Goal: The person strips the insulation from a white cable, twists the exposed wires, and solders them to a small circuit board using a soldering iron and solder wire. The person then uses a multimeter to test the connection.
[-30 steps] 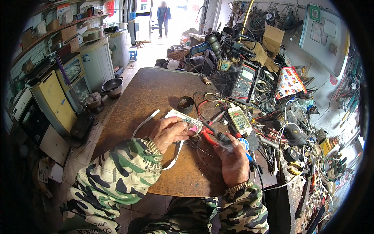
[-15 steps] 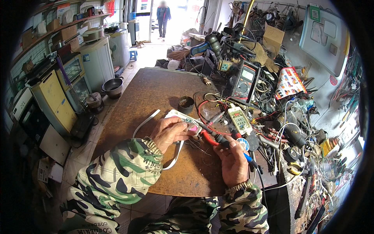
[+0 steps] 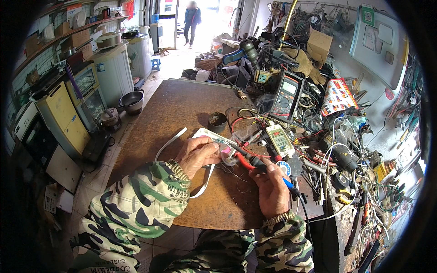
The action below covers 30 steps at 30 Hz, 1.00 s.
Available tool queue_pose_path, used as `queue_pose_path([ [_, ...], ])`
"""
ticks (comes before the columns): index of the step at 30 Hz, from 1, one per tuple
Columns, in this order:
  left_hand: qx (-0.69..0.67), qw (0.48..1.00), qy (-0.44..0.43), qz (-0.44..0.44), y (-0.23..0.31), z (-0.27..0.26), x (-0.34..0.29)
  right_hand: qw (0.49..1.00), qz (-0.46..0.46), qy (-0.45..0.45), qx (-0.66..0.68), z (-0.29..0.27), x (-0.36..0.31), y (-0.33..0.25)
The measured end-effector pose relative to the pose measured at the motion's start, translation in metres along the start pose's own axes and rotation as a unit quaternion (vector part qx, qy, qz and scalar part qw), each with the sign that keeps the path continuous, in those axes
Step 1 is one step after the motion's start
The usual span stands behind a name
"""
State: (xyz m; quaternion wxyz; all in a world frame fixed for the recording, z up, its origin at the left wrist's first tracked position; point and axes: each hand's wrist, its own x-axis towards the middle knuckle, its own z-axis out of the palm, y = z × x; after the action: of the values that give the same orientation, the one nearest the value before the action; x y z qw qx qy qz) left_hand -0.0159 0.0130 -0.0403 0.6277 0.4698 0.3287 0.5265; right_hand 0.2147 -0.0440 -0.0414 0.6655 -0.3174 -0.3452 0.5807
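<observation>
My left hand (image 3: 199, 154) is closed, fingertips pinched at the edge of an opened white plastic casing (image 3: 207, 133) with a pink round part inside. Whether a thin wire is also between those fingers I cannot make out. In my right hand (image 3: 272, 191) is a soldering iron (image 3: 288, 184) with a blue and black handle, its tip pointing left into the casing. Wispy smoke (image 3: 246, 134) curls above the tip. Red-handled pliers (image 3: 244, 161) lie beneath the iron. A white flat cable (image 3: 169, 143) runs from under my left hand.
Beyond the casing stands a small dark round tin (image 3: 217, 122). To the right are an opened device with a green circuit board (image 3: 280, 140), a multimeter (image 3: 287, 95) and heaped cables and tools. A person (image 3: 192, 22) is at the far doorway; shelves and appliances line the left.
Smoke has appeared and drifts over the casing and iron. Both hands keep nearly the same position. The person in the doorway has shifted slightly.
</observation>
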Motion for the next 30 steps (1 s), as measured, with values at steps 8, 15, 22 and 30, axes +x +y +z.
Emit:
queue_pose_path([
  [8, 0.008, 1.000, 0.000, -0.002, 0.0034, 0.0021, -0.0014, 0.999, -0.017, -0.039, 0.018, -0.0009, -0.0005, -0.0010],
  [15, 0.006, 1.000, -0.003, 0.003, 0.0042, 0.0024, -0.0018, 0.999, -0.020, -0.033, 0.018, 0.0026, -0.0018, -0.0022],
  [22, 0.007, 1.000, -0.005, 0.001, 0.0036, 0.0004, -0.0017, 0.999, -0.023, -0.040, 0.009, 0.0051, -0.0028, -0.0045],
  [30, 0.006, 1.000, -0.005, 0.000, -0.0016, -0.0020, 0.0010, 0.999, -0.015, -0.028, -0.002, 0.0038, -0.0033, -0.0045],
])
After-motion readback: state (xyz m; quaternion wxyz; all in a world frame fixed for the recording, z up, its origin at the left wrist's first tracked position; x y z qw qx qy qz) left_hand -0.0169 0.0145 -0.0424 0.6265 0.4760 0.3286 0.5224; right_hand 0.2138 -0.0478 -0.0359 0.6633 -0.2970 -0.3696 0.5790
